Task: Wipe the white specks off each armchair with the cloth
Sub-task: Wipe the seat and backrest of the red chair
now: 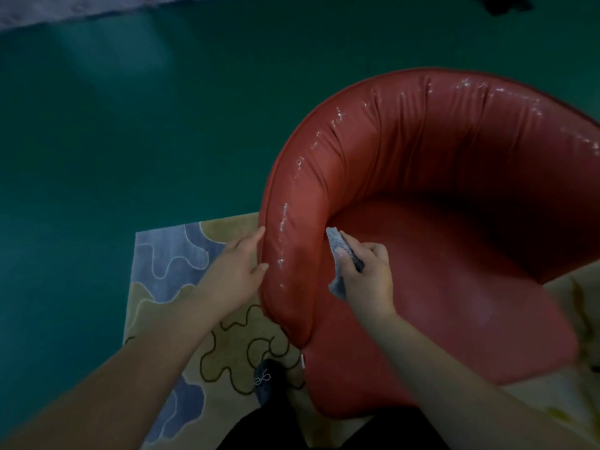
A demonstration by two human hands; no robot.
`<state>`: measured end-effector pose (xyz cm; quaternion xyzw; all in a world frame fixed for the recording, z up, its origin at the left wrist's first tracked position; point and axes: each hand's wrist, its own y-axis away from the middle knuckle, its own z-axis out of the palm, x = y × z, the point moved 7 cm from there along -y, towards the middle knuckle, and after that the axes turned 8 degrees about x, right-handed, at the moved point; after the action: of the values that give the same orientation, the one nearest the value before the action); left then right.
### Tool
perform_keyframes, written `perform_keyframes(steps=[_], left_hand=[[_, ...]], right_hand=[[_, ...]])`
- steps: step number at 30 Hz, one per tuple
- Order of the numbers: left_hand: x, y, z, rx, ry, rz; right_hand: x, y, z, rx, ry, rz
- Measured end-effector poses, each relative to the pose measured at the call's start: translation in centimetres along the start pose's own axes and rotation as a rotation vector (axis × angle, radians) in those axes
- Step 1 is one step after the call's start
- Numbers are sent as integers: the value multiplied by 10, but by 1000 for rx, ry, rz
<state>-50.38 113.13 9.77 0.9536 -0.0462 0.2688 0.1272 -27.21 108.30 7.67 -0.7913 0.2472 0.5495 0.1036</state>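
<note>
The cloth (341, 251), a small grey folded piece, sits in the right hand (367, 274), which grips it with curled fingers and the thumb pressed along its near side. One end of the cloth sticks up past the fingertips and touches the inner face of the armchair's left arm, low down where that arm meets the seat; the other end hangs out below the palm. The right forearm reaches in from the lower right, crossing over the front of the seat.

The left hand (237, 264) lies on the outer side of the same padded arm, fingers straight and held loosely together, with the fingertips and thumb tip touching the red covering. It holds nothing. Its forearm comes in from the lower left.

The armchair (454, 196) is red, glossy and rounded, with a thick curved back that sweeps round into the arm between the two hands. A broken line of white specks (282, 219) runs along the top of that roll, from just beside the left hand's fingertips up and round towards the back of the chair, where more pale flecks show near the upper right.

The chair stands partly on a rug (181, 264) patterned in beige and pale blue with dark wavy outlines. On the rug, near the chair's front corner, is a dark shoe (269, 381) with a small bow. Beyond the rug lies a dark green floor (130, 125).
</note>
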Motion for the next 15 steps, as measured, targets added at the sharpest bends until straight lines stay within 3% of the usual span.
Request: perform_keyframes(steps=[6,15], left_hand=[[-22,-23,15,-211,20,62],[-44,-31,20,-252,205,54]], right_hand=[[6,31,51,113,-81,50],[27,75,109,110,4,-103]])
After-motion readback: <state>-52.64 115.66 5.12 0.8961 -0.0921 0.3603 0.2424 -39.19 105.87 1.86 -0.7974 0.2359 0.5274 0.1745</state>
